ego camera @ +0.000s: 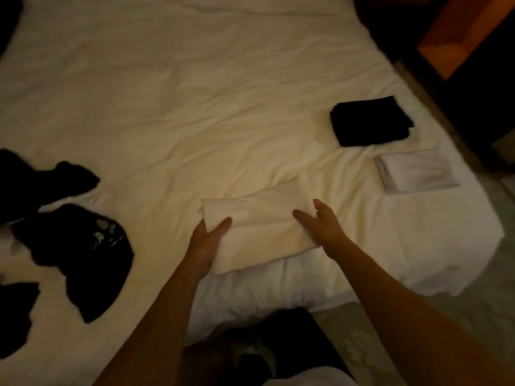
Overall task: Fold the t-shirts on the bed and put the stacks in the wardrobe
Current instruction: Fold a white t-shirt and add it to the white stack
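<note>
A white t-shirt [259,227], folded into a rectangle, lies on the white bed [195,107] near its front edge. My left hand [207,240] grips its left end, thumb on top and fingers under the cloth. My right hand [317,222] holds the right end, thumb and fingers around the edge. A folded black stack [370,121] sits at the right of the bed. Just in front of it lies a folded white stack [415,171]. Several unfolded black shirts [75,252] lie crumpled at the left.
The bed's right corner [473,246] drops to a pale patterned floor [390,344]. Dark furniture with an orange wooden panel [459,32] stands at the upper right. More black cloth [14,316] lies at the lower left edge.
</note>
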The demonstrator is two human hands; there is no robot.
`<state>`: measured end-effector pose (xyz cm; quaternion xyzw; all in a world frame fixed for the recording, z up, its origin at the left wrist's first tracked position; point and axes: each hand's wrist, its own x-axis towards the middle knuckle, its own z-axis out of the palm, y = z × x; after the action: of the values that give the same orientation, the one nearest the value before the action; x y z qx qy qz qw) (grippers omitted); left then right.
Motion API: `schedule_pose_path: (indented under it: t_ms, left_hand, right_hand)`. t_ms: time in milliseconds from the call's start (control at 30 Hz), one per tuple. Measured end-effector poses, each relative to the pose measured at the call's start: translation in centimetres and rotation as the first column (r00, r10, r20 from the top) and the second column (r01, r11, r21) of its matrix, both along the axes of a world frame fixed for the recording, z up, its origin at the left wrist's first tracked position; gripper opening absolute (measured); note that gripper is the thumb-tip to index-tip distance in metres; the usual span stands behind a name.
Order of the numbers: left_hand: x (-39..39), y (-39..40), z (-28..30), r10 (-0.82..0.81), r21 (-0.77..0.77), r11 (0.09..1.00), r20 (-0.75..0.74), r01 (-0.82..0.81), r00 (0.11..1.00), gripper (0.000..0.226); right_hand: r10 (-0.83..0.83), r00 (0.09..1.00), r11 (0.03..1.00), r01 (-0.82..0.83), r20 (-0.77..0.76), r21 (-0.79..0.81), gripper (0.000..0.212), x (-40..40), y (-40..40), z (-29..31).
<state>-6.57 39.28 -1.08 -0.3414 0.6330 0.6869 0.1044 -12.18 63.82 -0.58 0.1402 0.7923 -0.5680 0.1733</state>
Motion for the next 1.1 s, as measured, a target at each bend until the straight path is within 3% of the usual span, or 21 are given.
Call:
schedule_pose_path:
  t_ms: [200,400,533,700,867,1000,1100]
  left_hand:
    - [-2.4,8.1,4.8,-0.156,0.041,0.986,-0.120,0.162,0.980,0.045]
    - [-5.9,17.6,7.7,-0.210,0.042,0.974,-0.202,0.223,0.957,0.043]
    - [-8.9,23.6,7.5,-0.223,0.029,0.972,-0.201,0.233,0.954,0.030]
    - [-14.3,32.3,7.0,-0.216,0.020,0.975,-0.176,0.223,0.960,0.038]
    - [-19.8,40.4,5.3,-0.244,-0.004,0.969,-0.144,0.246,0.959,0.033]
    - [-22.8,45.3,3.1,-0.263,-0.021,0.965,-0.110,0.262,0.959,0.037]
    - [-24.3,47.7,1.4,-0.293,-0.039,0.956,-0.061,0.291,0.954,0.034]
  right_hand:
    - [-0.161,0.984,0.987,0.162,-0.069,0.007,0.026,1.4,9.5,6.6]
    - [-0.232,0.962,0.968,0.243,-0.146,0.063,0.028,-0.7,18.5,10.3]
    - [-0.261,0.955,0.962,0.269,-0.138,0.043,0.033,-3.2,24.6,10.3]
    - [-0.260,0.958,0.962,0.268,-0.125,0.056,0.038,-9.0,33.1,9.2]
    - [-0.278,0.956,0.955,0.285,-0.097,0.078,0.029,-13.9,41.4,6.8]
    - [-0.317,0.948,0.944,0.315,0.007,0.101,0.060,-17.1,46.0,4.2]
    - [-0.333,0.940,0.942,0.327,0.072,0.077,0.048,-19.2,48.1,2.6]
